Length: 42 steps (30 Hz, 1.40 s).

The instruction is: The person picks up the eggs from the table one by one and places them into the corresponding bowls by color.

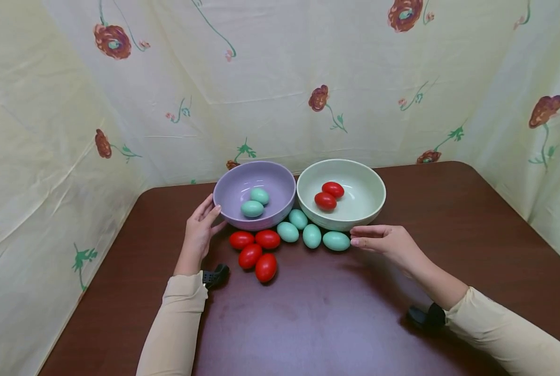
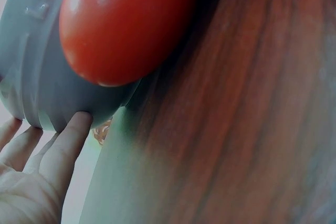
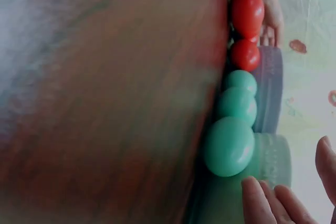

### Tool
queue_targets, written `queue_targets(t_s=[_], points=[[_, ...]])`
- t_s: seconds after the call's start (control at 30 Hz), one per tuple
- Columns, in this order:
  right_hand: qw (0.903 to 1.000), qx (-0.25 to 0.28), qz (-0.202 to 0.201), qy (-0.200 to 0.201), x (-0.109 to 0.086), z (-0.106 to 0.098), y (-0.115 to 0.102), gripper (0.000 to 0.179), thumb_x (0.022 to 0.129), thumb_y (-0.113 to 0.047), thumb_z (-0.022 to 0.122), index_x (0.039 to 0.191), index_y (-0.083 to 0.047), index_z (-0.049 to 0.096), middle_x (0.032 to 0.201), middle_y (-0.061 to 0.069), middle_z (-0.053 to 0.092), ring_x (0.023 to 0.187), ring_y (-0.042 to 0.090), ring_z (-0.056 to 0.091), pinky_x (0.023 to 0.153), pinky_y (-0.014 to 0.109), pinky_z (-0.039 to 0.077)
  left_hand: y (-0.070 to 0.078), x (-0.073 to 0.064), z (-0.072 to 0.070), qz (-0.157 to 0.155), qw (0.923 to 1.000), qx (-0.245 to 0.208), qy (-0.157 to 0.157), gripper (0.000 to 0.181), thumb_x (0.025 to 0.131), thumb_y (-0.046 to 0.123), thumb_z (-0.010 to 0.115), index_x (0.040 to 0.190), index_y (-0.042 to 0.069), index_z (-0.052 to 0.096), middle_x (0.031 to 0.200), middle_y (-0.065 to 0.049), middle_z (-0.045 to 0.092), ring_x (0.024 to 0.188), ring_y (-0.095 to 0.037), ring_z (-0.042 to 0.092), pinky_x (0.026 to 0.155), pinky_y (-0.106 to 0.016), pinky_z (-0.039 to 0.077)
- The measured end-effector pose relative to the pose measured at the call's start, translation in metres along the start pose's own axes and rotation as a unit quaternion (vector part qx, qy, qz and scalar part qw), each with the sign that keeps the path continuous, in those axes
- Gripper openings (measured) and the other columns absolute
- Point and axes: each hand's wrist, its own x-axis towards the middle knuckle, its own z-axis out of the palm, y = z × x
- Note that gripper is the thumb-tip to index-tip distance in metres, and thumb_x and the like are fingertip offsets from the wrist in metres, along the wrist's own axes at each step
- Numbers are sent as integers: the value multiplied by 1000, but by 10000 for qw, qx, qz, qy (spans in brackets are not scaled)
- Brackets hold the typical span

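My left hand rests its fingertips on the left outer side of a purple bowl. In the left wrist view its fingers reach the bowl's wall, fairly straight. Two mint-green eggs lie inside this bowl. Two red eggs lie in a pale green bowl to its right. My right hand has its fingers extended beside the rightmost mint-green egg, holding nothing. Whether a fingertip touches that egg I cannot tell.
Several red eggs lie on the brown table before the purple bowl. Several mint-green eggs sit along the fronts of both bowls. A flowered cloth hangs behind the table.
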Motion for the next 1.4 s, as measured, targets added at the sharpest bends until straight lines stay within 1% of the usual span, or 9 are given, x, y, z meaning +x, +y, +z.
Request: queue_targets(t_s=[0.2,0.3,0.43,0.57,0.67,0.8,0.9,1.13,1.4], points=[[9995,284,105,-28,3,-1,7,61,88,-26,77,136,6,57,110,-7,75,97,7,74,90,22,58,0,2,1,132,9999,68,-19,59,100,23,59,155,17,36,163,-6,32,143,-24,43,101,-46,49],[9995,259,156,-52,4,0,8,62,87,-27,78,136,5,56,110,-5,75,93,3,73,88,20,58,0,2,1,110,9999,66,33,59,101,23,58,155,17,36,163,-6,32,143,-24,43,101,-45,49],[9996,-52,262,44,4,2,9,63,86,-30,79,136,2,59,110,-3,76,88,-3,70,82,16,56,-1,0,0,29,10000,47,39,58,101,21,57,155,17,36,163,-5,32,143,-24,44,102,-46,48],[9991,-315,291,53,6,5,11,60,87,-31,77,136,0,59,123,9,72,88,-6,66,80,14,54,-1,0,-1,12,10000,53,16,59,101,21,57,155,16,35,163,-5,32,143,-23,44,102,-46,48],[9993,-156,333,-74,9,6,13,62,88,-29,76,138,1,57,132,15,65,89,-6,66,83,15,55,0,0,-1,27,10000,15,27,59,101,20,57,155,16,35,163,-6,31,143,-23,43,102,-45,48],[9985,297,367,-279,13,8,15,67,88,-26,77,141,7,51,134,18,63,89,-5,69,87,18,58,0,0,0,34,10000,30,40,58,101,21,57,155,16,35,163,-6,32,143,-23,43,101,-44,49],[9969,583,376,-357,14,9,15,68,89,-22,76,141,10,48,130,15,67,88,-5,69,89,20,58,1,-1,0,29,10000,31,41,58,101,21,57,155,16,36,163,-6,33,143,-24,44,101,-44,49],[9889,1349,564,-266,18,11,17,61,92,-11,70,140,16,44,100,-8,72,85,-2,70,87,20,58,0,-2,0,-7,10000,12,46,58,101,21,57,155,16,36,163,-6,32,143,-24,44,102,-45,48],[9870,1504,524,-226,22,15,17,60,93,-7,68,138,21,41,95,-10,70,84,-2,69,87,21,58,0,-1,0,56,10000,-25,54,58,101,21,57,155,16,36,162,-6,33,143,-25,44,100,-44,50]])
